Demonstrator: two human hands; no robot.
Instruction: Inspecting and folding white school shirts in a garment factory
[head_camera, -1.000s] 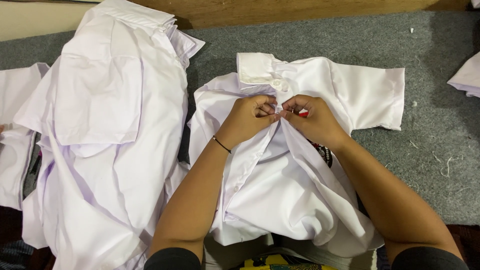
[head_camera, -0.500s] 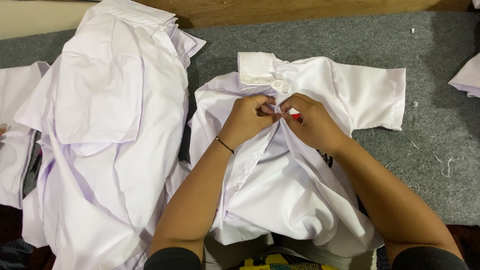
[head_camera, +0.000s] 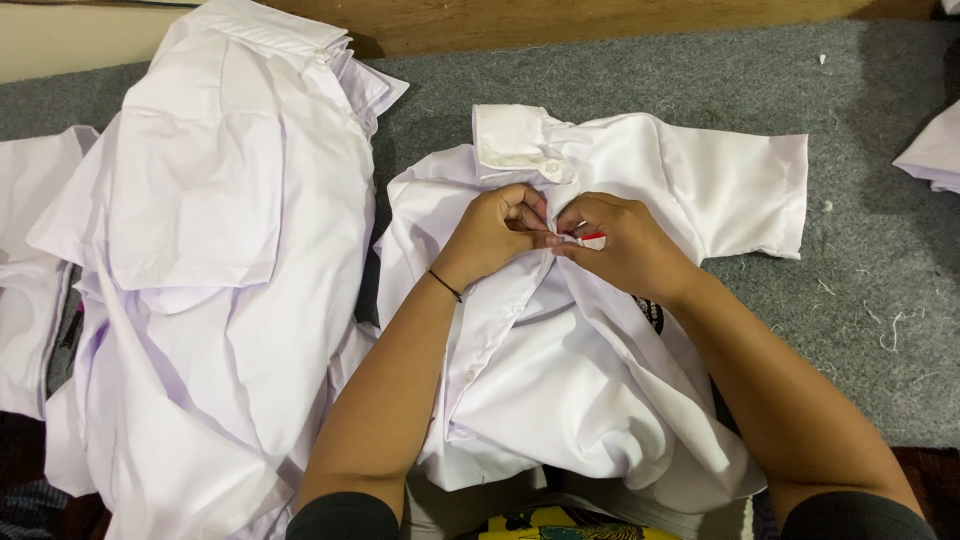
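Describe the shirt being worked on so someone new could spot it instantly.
On the grey felt surface, look right of the big heap of white shirts. The white short-sleeved shirt lies alone, collar away from the person, one sleeve spread to the right. Unlike the heaped ones, it has the left hand and right hand pinching its front placket just below the collar.

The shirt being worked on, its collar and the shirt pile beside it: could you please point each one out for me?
shirt (head_camera: 560, 400), head view, on its front panel below the hands.
collar (head_camera: 510, 135), head view, on the folded collar band.
shirt pile (head_camera: 210, 250), head view, on the top shirt's chest pocket.
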